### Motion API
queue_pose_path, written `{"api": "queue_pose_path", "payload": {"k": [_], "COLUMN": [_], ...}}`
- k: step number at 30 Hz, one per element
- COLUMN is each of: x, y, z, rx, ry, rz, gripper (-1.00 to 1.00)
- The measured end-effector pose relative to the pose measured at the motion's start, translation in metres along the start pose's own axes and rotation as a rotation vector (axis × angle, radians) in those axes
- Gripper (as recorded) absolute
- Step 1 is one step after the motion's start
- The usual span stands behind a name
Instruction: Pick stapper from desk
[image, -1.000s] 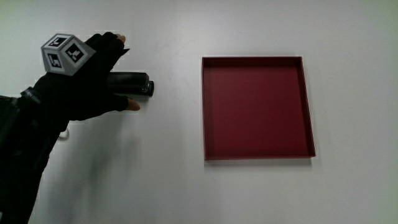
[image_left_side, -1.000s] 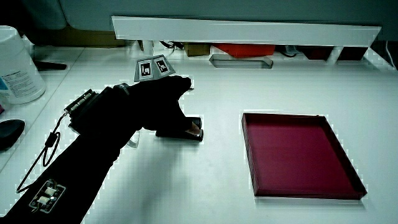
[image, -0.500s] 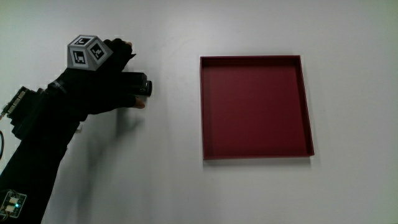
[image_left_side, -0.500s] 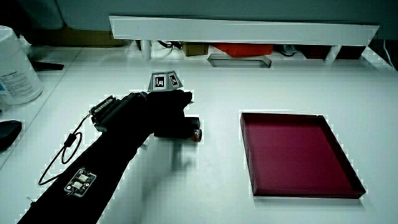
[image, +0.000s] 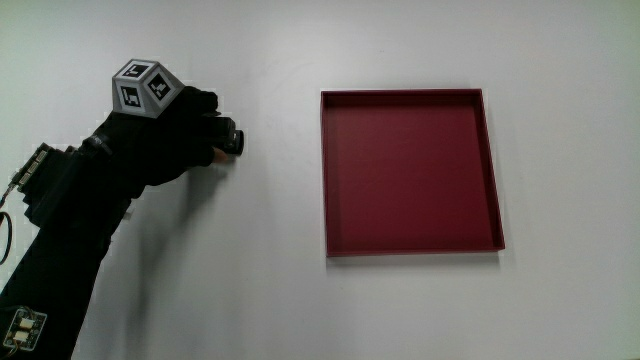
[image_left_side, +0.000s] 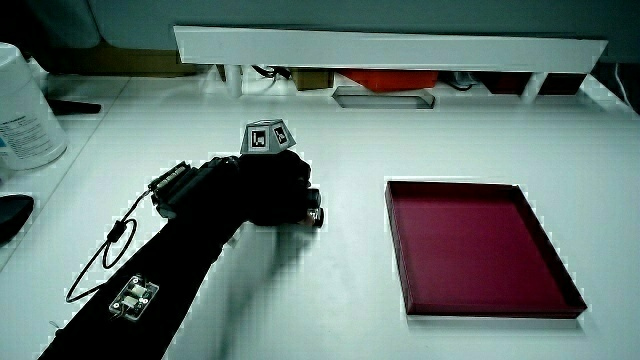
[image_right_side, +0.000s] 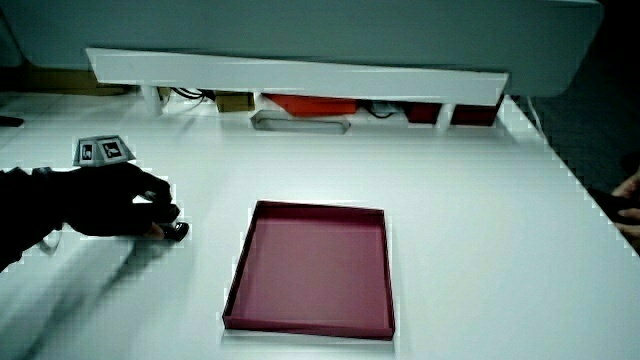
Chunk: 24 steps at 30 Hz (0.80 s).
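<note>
Presently: black-gloved hand with fingers curled tight round a black stapler, well apart from a shallow dark-red square tray on the white table.

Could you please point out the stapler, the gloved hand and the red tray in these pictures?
stapler (image: 232, 139): main view, on the end showing past the fingers.
hand (image: 165, 140): main view, on the middle of the glove, closed around the stapler.
red tray (image: 407, 252): main view, on the rim nearest the person.
</note>
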Motion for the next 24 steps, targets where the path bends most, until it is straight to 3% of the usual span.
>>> {"api": "queue_pose_path", "payload": {"k": [9,13,18,19,20,21,24], "x": [0.001,0.013,0.035,0.038,0.04,0.047,0.065], "y": [-0.003,-0.01,-0.021,-0.022,-0.02,-0.021,-0.024], "z": [0.003,0.012,0.026,0.027,0.026,0.028,0.031], "rx": [0.009,0.018,0.066,0.076,0.072,0.085,0.111], "ry": [0.008,0.01,0.027,0.02,-0.026,0.007,0.03], "rz": [-0.015,-0.026,-0.1,-0.115,-0.127,-0.173,-0.224], "gripper": [1.0,1.0,1.0,1.0,1.0,1.0,1.0]}}
